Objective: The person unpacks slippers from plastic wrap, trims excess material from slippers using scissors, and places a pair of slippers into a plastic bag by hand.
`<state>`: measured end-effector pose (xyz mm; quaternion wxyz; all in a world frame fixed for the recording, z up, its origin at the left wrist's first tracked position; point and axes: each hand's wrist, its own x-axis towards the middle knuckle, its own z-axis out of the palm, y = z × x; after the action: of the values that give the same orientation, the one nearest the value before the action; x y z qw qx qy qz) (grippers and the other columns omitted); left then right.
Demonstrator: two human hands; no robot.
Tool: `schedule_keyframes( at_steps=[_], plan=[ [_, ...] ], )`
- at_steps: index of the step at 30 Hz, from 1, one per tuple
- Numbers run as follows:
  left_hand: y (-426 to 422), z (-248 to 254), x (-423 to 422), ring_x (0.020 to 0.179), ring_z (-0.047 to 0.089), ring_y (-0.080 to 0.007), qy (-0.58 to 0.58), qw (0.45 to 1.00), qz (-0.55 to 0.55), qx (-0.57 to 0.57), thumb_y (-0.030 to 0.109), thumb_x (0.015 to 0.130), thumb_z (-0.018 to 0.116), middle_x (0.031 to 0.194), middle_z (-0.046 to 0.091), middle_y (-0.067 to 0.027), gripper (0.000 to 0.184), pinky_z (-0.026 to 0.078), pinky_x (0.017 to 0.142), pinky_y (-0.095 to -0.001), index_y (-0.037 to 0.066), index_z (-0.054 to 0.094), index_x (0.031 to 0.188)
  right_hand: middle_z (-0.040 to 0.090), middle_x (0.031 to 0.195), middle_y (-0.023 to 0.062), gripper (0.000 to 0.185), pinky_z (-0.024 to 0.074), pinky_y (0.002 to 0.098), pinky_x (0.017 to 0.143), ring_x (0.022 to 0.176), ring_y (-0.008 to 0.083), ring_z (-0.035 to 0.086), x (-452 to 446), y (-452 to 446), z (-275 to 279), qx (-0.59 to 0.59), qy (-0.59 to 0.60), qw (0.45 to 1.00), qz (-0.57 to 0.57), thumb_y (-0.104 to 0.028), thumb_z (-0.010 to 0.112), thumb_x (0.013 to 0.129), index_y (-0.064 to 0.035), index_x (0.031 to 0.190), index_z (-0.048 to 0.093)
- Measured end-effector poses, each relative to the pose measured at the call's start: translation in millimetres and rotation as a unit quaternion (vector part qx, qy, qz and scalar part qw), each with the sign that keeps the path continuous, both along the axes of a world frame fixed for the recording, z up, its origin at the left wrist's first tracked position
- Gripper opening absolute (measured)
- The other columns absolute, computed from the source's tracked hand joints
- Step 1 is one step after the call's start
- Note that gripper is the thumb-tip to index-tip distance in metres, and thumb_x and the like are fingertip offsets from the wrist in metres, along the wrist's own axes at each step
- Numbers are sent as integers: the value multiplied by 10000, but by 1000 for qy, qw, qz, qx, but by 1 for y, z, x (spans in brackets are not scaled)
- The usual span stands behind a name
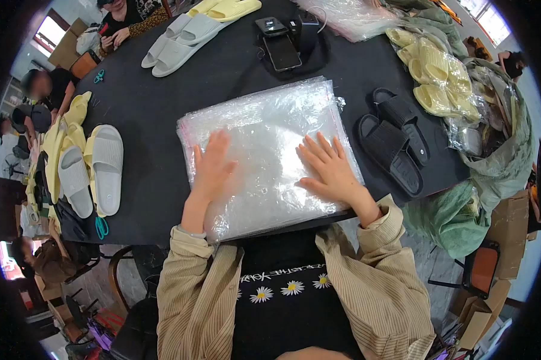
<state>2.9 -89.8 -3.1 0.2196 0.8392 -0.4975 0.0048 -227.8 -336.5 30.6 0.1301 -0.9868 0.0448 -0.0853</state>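
A stack of clear plastic bags (264, 126) lies flat on the black table in front of me, shiny and slightly wrinkled. Over its left part is my left hand (213, 171), fingers apart and a little smeared by motion; whether it touches the top bag I cannot tell. My right hand (330, 171) rests palm down on the right part of the stack, fingers spread. Neither hand grips anything. Close to the right edge of the bags sits a pair of black slide sandals (390, 150).
Grey slippers (108, 174) and yellow ones lie at the left, more grey slippers (183, 39) at the back. A phone (282, 53) lies behind the bags. Bagged yellow slippers (435, 66) and a green sack (504, 138) line the right edge. Several people are around the table.
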Motion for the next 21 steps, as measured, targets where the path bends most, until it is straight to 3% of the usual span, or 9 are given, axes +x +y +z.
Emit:
schedule_keyframes(
  at_steps=[1, 3, 6, 9, 10, 14, 17, 18, 21],
  plan=[
    [7, 8, 3, 1428, 231, -315, -1, 1000, -4, 0, 405, 954, 484, 1542, 283, -97, 587, 113, 1135, -563, 120, 373, 1455, 332, 1511, 137, 617, 94, 515, 1154, 1431, 336, 214, -3, -6, 4, 53, -18, 998, 15, -470, 466, 958, -137, 1464, 351],
    [29, 25, 3, 1416, 270, -276, 204, 930, 115, -283, 362, 984, 457, 1532, 291, -137, 588, 157, 1155, -439, 41, 330, 1460, 325, 1515, 138, 599, 111, 479, 1159, 1431, 316, 224, -15, -25, 9, 179, -99, 979, -24, -418, 474, 968, -102, 1461, 346],
    [50, 21, 6, 1399, 297, -260, 198, 885, 169, -386, 385, 1005, 419, 1506, 320, -172, 605, 217, 1142, -366, 7, 300, 1461, 247, 1547, 142, 585, 153, 352, 1163, 1431, 248, 221, -26, -44, 12, 484, -199, 842, -128, -303, 427, 1015, 21, 1472, 258],
    [57, -8, 11, 1384, 313, -251, 640, 624, 108, -435, 429, 1018, 362, 1513, 297, -150, 675, 306, 1111, -396, 8, 145, 1499, 262, 1539, 140, 568, 161, 325, 1159, 1427, 238, 229, -24, -60, -19, 631, -177, 738, -159, -327, 368, 1038, 31, 1467, 262],
    [47, 16, -2, 1377, 316, -247, 680, 616, -13, -398, 455, 1014, 353, 1546, 210, -135, 729, 313, 1114, -398, 22, 37, 1509, 254, 1541, 144, 578, 157, 330, 1161, 1429, 239, 225, -23, -55, -20, 617, -147, 755, -165, -337, 367, 1036, 30, 1469, 256],
    [41, 18, -9, 1338, 375, -252, 560, 708, 68, -424, 464, 1011, 356, 1546, 191, -137, 751, 361, 1086, -389, 31, -2, 1510, 239, 1547, 131, 576, 154, 327, 1168, 1429, 217, 218, -22, -57, -11, 707, -150, 682, -111, -311, 361, 1036, 37, 1475, 225],
    [38, 23, -3, 1316, 402, -253, 587, 669, 93, -447, 445, 1014, 363, 1539, 203, -146, 744, 383, 1070, -389, 31, -8, 1510, 202, 1557, 147, 605, 161, 317, 1161, 1439, 241, 191, -21, -70, -37, 668, -113, 721, -147, -347, 348, 1039, 33, 1483, 192],
    [38, 14, -1, 1321, 398, -252, 587, 701, 64, -400, 431, 1017, 362, 1535, 213, -150, 736, 384, 1069, -386, 31, -13, 1509, 201, 1561, 141, 603, 146, 318, 1161, 1446, 228, 170, -25, -47, -10, 560, -95, 812, -134, -335, 379, 1032, 27, 1482, 207],
    [49, 8, 5, 1356, 347, -271, 556, 756, 75, -336, 412, 1014, 380, 1533, 226, -164, 727, 325, 1101, -407, 26, 15, 1510, 199, 1564, 135, 598, 144, 318, 1159, 1447, 227, 165, -24, -62, -15, 598, -103, 780, -156, -308, 415, 1023, 15, 1486, 215]
  ],
)
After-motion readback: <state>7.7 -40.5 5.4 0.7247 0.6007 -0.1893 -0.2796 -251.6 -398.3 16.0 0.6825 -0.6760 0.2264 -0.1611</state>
